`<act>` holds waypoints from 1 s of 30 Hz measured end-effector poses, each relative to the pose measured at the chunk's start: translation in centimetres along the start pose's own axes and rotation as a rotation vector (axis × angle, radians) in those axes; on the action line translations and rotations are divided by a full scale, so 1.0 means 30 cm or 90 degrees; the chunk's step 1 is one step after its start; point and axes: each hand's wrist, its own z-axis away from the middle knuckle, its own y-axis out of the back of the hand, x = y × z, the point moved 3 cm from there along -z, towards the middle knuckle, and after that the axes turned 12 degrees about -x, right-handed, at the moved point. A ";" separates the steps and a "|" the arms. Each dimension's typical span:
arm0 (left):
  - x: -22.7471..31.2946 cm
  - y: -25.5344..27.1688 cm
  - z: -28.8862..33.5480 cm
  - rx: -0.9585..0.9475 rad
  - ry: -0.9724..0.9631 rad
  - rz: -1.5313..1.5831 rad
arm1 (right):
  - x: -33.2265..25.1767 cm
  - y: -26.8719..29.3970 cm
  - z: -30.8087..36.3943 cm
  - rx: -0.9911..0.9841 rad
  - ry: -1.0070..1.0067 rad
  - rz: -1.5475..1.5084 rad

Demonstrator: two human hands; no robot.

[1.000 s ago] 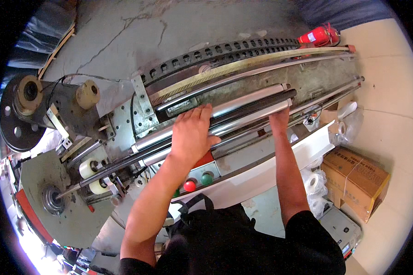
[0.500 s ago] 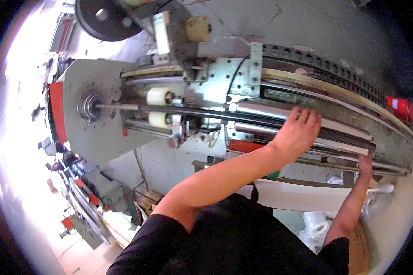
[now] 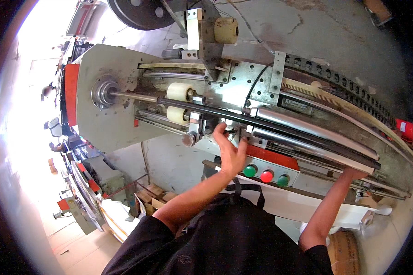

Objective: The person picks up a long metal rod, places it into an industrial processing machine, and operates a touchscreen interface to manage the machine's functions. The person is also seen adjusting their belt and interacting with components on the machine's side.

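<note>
Your black rod [image 3: 261, 123] crosses the middle of the frame, its long axis slanting down to the right, between the rear silver roller [image 3: 307, 126] and the front silver roller [image 3: 303, 146]. The front roller's left end lies just right of your left hand [image 3: 231, 153], the nearer one there; its thumb and forefinger stand wide apart by a metal bracket, and whether they touch it you can't tell. Your right hand [image 3: 355, 173] is under that roller's right end, fingers hidden, grip unclear. The button box [image 3: 284, 161] sits below the roller, right of your left hand.
</note>
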 end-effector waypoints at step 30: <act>-0.115 -0.093 -0.180 -0.268 -0.087 0.202 | 0.181 0.262 -0.124 -0.185 -0.021 0.256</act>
